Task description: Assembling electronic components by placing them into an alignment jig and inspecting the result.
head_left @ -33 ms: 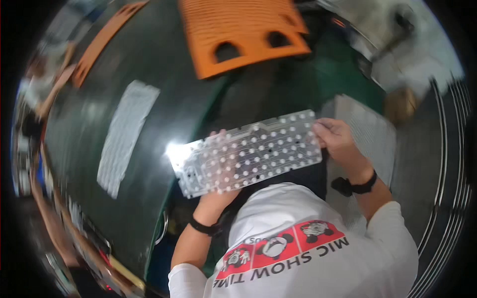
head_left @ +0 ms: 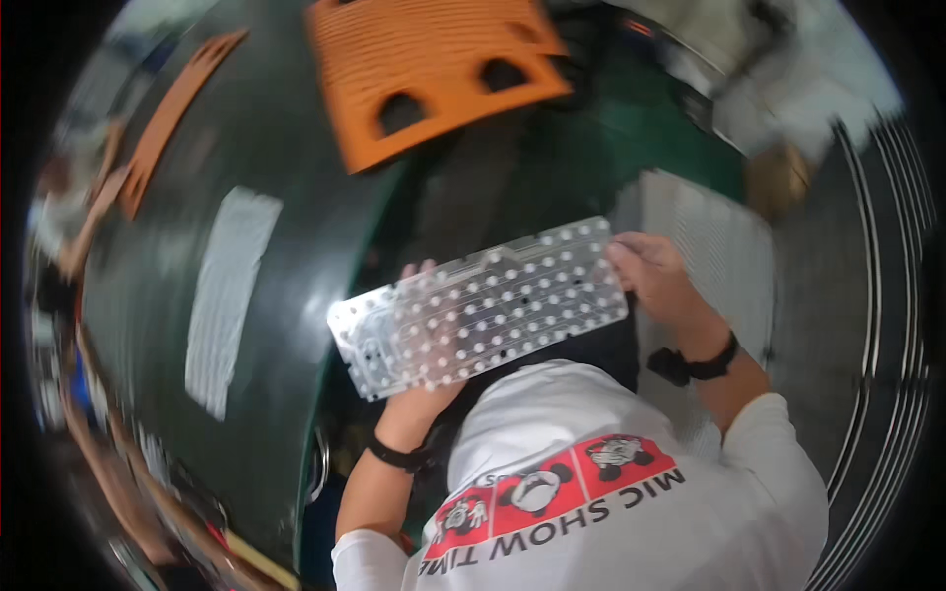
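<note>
Between my hands is a clear keyboard membrane sheet (head_left: 493, 305), dotted with rows of white round spots and a few dark ones. It is held tilted, its right end higher than its left, above my lap. My right hand (head_left: 658, 278) pinches the right edge near the upper corner, thumb on top. From below, my left hand (head_left: 424, 399) supports the left half; its palm shows dimly through the plastic and fingertips stick out past the far edge. Left of the sheet, a similar silvery sheet (head_left: 232, 295) lies on the dark green tabletop (head_left: 286, 355).
An orange slotted panel (head_left: 434, 84) with two arched cutouts lies ahead. A longer orange strip (head_left: 177, 118) is at the far left, where another person's arm (head_left: 94, 222) reaches in. A pale ribbed stack (head_left: 714, 256) stands by my right hand, with metal rails (head_left: 872, 295) beyond.
The whole view has shifted slightly, so the tabletop things sit farther left. A bright glare on the sheet's left corner has faded. Both hands keep the same hold.
</note>
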The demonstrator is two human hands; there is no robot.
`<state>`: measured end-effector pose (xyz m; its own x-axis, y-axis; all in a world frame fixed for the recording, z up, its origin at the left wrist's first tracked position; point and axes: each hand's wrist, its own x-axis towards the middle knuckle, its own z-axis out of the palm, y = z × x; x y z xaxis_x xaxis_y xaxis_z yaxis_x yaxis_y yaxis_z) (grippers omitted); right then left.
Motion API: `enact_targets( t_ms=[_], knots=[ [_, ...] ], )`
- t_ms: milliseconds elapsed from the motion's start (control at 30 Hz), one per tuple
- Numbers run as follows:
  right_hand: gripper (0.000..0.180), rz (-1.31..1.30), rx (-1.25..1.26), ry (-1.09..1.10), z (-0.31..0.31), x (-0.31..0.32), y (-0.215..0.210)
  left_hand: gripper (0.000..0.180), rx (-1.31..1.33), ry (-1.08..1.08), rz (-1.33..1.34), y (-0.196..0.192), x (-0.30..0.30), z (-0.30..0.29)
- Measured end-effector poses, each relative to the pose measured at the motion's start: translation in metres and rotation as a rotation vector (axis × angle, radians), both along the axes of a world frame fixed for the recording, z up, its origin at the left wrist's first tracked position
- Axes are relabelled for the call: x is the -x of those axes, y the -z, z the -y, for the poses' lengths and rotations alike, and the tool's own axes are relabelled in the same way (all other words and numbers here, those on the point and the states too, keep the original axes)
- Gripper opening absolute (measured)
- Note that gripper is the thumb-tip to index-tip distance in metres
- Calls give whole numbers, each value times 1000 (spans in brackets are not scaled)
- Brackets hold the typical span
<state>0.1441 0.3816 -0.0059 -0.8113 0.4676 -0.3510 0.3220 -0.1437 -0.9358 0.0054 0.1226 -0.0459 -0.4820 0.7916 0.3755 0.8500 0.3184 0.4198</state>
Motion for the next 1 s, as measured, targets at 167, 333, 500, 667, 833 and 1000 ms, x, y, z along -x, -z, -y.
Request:
enact_targets(
  t_ms=[167, 333, 500, 667, 833, 1000],
  knots=[
    [24, -110, 66, 334, -21, -82, 79, 64, 200, 302, -82, 20, -2, -76],
    [24, -267, 165, 685, -21, -182, 136, 68, 206, 623, -236, 49, -50, -161],
    [21, -490, 227, 1028, -1, -256, 220, 68, 328, 811, -417, 70, -89, -210],
    [21, -315, 398, 1492, 29, -279, 304, 68, 526, 814, -321, 59, -84, -204],
    [27, 95, 477, 1658, 46, -278, 361, 67, 485, 726, -275, 56, -42, -179],
    [24, 217, 464, 1737, 48, -284, 386, 64, 513, 584, -215, 51, -27, -145]
  ],
)
